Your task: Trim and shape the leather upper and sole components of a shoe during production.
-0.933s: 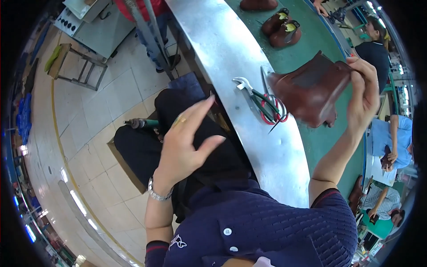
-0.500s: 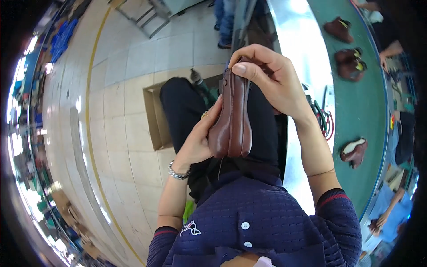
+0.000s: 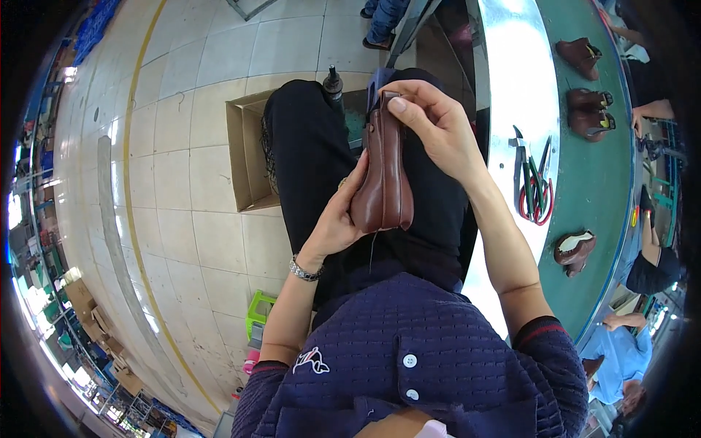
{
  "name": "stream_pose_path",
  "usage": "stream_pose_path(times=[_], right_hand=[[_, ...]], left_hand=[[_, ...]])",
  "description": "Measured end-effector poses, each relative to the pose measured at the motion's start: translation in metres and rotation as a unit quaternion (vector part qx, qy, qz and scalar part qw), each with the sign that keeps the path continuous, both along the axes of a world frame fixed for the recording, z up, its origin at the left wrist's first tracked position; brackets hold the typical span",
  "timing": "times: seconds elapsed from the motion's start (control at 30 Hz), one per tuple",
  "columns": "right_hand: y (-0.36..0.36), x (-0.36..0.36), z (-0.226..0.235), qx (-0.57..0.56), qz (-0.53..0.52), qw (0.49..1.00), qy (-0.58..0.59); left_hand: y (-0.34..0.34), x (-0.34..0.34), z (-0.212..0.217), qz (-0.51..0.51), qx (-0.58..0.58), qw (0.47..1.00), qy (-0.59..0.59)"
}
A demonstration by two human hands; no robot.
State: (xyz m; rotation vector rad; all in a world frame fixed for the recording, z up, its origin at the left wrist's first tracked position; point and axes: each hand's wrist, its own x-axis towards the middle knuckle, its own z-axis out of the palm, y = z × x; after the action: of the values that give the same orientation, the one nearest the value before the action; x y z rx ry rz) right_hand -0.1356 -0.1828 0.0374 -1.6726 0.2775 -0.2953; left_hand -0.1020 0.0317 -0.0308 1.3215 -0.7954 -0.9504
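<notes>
A glossy brown leather shoe upper is held above my lap, its rounded end toward me and a seam running along its length. My left hand is closed around its left side and underside, with most of the fingers hidden beneath. At the far end, my right hand pinches the leather edge between thumb and bent fingers. A thin thread hangs from the rounded end. Beyond the upper, between my knees, rises a dark post with a metal tip.
A cardboard box lies by my left leg. On the metal ledge to my right are red-handled scissors and a dark-handled cutting tool. Brown shoes sit on the green belt. Co-workers are along its far side.
The view has shifted, bringing the scissors and cutting tool on the ledge fully into sight. Both hands keep their hold on the shoe upper, whose rounded end now sits slightly higher in the picture.
</notes>
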Motion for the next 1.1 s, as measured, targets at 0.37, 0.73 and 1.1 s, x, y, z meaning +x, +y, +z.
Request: stream_pose_path(times=[0.37,0.73,1.1], right_hand=[[-0.090,-0.122,-0.050,-0.418,-0.262,0.822,0.285],[-0.088,-0.148,-0.050,-0.541,-0.267,0.732,0.317],[-0.051,-0.101,0.029,0.016,0.016,0.976,0.217]], left_hand=[[-0.003,0.016,-0.007,0.071,-0.004,0.996,-0.056],[-0.013,0.029,0.015,0.112,0.006,0.993,-0.035],[-0.058,-0.040,0.027,0.022,0.113,0.911,-0.397]])
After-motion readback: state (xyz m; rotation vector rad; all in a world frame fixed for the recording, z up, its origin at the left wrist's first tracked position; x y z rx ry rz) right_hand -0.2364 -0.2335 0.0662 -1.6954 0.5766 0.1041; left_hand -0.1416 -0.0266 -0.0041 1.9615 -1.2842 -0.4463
